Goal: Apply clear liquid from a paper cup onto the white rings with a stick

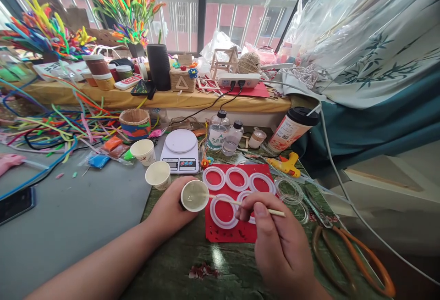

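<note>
My left hand (pixel 173 208) is wrapped round a paper cup (pixel 195 196) of cloudy, clear liquid, tilted a little toward me. Between the thumb and fingers of my right hand (pixel 275 231) is a thin wooden stick (pixel 228 202), its far end reaching into the cup. Just right of the cup, several white ring moulds (pixel 223 211) lie on a red sheet (pixel 220 236); my right hand covers part of one. Two more paper cups, one nearer (pixel 158 175) and one farther (pixel 143 152), stand behind my left hand.
A kitchen scale (pixel 180 151), two clear bottles (pixel 217 130) and a lidded drink cup (pixel 292 130) stand at the back. Orange-handled scissors (pixel 364 254), clear rings (pixel 292 199) and a yellow glue gun (pixel 288 164) lie right. Colourful pipe cleaners (pixel 68 125) and a phone (pixel 17 204) are left.
</note>
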The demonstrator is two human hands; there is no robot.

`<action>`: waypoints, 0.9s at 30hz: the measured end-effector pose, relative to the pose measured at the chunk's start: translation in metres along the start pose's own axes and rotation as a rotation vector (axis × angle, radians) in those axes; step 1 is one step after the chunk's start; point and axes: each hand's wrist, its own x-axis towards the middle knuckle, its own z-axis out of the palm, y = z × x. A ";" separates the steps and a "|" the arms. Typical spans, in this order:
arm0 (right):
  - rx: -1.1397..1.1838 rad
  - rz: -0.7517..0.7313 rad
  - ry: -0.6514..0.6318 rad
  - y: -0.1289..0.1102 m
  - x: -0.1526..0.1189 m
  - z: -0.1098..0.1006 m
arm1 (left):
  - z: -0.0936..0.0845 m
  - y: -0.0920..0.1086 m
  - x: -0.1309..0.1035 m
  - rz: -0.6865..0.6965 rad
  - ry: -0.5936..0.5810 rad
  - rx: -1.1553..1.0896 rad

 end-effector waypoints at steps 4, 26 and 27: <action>-0.003 -0.023 -0.032 -0.002 0.000 0.000 | 0.001 -0.002 0.000 0.009 0.007 0.014; -0.060 -0.032 -0.050 -0.009 0.001 -0.004 | 0.002 -0.003 0.000 0.017 -0.002 -0.002; -0.072 -0.034 -0.049 -0.010 0.001 -0.004 | 0.002 -0.004 -0.001 0.018 -0.002 0.000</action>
